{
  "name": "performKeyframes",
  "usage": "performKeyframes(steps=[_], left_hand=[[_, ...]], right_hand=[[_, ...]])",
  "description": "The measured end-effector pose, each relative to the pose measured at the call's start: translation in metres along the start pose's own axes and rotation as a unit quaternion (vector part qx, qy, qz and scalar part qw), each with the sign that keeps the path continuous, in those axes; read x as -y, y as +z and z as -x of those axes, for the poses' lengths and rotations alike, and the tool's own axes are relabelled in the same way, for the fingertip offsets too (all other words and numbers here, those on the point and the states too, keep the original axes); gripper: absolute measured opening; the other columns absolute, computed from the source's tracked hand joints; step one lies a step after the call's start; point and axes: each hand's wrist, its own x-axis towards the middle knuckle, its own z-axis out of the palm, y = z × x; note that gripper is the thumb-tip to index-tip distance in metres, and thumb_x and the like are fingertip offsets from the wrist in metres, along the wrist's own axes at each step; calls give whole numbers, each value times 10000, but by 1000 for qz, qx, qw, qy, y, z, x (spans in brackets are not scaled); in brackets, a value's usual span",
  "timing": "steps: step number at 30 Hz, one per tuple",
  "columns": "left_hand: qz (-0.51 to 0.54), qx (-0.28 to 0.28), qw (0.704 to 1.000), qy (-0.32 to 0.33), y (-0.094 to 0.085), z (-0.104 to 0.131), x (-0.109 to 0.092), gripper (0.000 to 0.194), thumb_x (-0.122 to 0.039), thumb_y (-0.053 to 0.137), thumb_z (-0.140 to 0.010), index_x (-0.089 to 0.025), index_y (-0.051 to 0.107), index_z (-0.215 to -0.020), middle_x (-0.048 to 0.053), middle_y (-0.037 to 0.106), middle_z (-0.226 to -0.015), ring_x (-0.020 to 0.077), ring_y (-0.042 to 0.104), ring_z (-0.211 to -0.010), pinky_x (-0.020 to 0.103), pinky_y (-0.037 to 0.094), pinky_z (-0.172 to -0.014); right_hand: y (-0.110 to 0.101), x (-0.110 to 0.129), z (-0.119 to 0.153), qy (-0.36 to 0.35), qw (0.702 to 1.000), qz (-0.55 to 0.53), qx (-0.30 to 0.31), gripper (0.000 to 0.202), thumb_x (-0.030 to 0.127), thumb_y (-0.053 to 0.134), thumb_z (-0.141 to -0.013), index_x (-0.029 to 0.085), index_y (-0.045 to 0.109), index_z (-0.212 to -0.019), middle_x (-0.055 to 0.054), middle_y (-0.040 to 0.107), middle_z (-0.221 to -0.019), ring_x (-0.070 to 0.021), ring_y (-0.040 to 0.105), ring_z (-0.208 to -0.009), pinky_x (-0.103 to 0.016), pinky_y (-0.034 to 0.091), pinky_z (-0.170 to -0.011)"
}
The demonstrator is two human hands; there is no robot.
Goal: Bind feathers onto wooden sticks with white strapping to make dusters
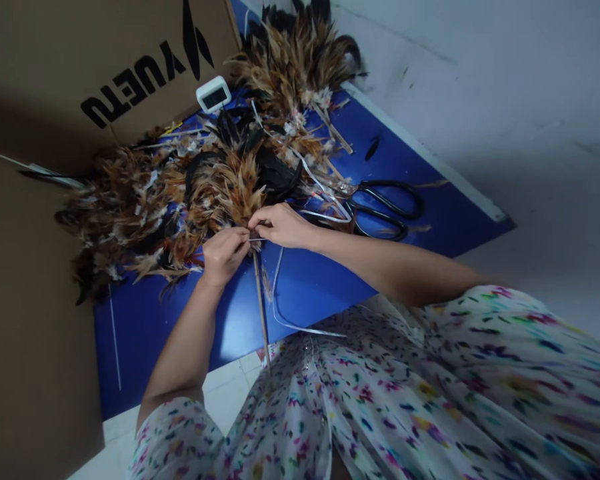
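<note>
Both hands meet at the base of a brown and black feather bundle (235,187) on a thin stick (261,300). My left hand (224,255) has its fingers pinched at the stick's top, on a pale string. Close beside it, my right hand (283,225) is also pinched on the string, its fingers just below the feathers. A short taut stretch of string shows between the two hands. One white string end (280,320) hangs in a curve right of the stick and runs to the patterned clothing. The stick's lower end reaches the table's front edge.
Black-handled scissors (380,208) lie right of the hands on the blue table (160,340). Loose feathers (125,213) are heaped at the left, and another feather bundle (295,60) lies at the back. A small white digital device (213,95) stands by a large cardboard box (145,40).
</note>
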Motion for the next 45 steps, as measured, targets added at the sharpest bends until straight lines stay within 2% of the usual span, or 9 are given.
performKeyframes(steps=[6,11,15,22,27,32,36,42,45], left_hand=[[-31,40,995,87,1,10,12,92,-158,589,-851,-198,671,-837,81,739,-965,191,698,-946,332,572,-846],[-67,66,985,146,-1,15,21,122,-152,577,-855,-200,689,-856,90,731,-1033,220,687,-993,363,589,-835],[-71,47,979,188,-2,14,24,122,-131,599,-832,-195,693,-874,93,732,-1042,236,695,-986,371,604,-826],[-29,58,991,120,-1,15,21,160,-159,574,-856,-179,691,-962,115,735,-1013,254,697,-991,405,592,-878],[-26,35,996,81,0,16,17,182,-180,560,-873,-153,680,-1008,108,739,-972,231,703,-965,373,598,-863],[-32,15,994,105,0,16,15,153,-157,575,-861,-152,680,-971,103,735,-982,225,697,-977,368,594,-874],[-31,48,994,96,1,16,18,137,-177,550,-876,-163,684,-900,105,730,-965,237,696,-974,393,597,-858],[-52,7,973,224,-2,13,22,133,-87,611,-814,-153,693,-896,116,726,-1025,262,673,-1050,389,598,-864],[-57,11,972,228,-2,14,22,167,-86,613,-819,-147,696,-951,120,720,-1057,259,666,-1066,389,595,-869]], right_hand=[[2,-1,0,16,999,-38,-8,231,72,546,-781,117,730,-915,-27,704,-764,-94,609,-697,-222,421,-698],[1,-3,-1,10,999,-41,10,213,72,557,-791,109,720,-922,-31,697,-764,-95,608,-706,-220,410,-688],[0,-6,-2,-24,998,-48,28,228,49,538,-802,121,713,-927,-19,686,-801,-84,586,-724,-218,403,-708],[-1,-7,-3,-51,997,-42,34,189,35,534,-812,121,687,-880,-21,651,-835,-91,558,-767,-231,398,-750],[2,-7,-3,-63,997,-3,34,177,55,524,-816,136,659,-895,-29,627,-874,-104,542,-792,-239,392,-768],[5,-4,-1,-56,998,28,28,161,87,507,-811,126,631,-906,-43,611,-880,-117,518,-766,-252,384,-751],[4,0,1,-32,998,37,31,153,104,507,-813,134,621,-910,-30,608,-832,-117,509,-737,-249,368,-722],[0,1,2,-27,998,-26,41,200,80,499,-828,123,632,-971,-3,623,-783,-83,521,-675,-219,356,-678],[0,-3,1,-55,997,-43,45,213,65,495,-842,124,651,-974,-3,639,-799,-78,543,-706,-212,360,-699]])
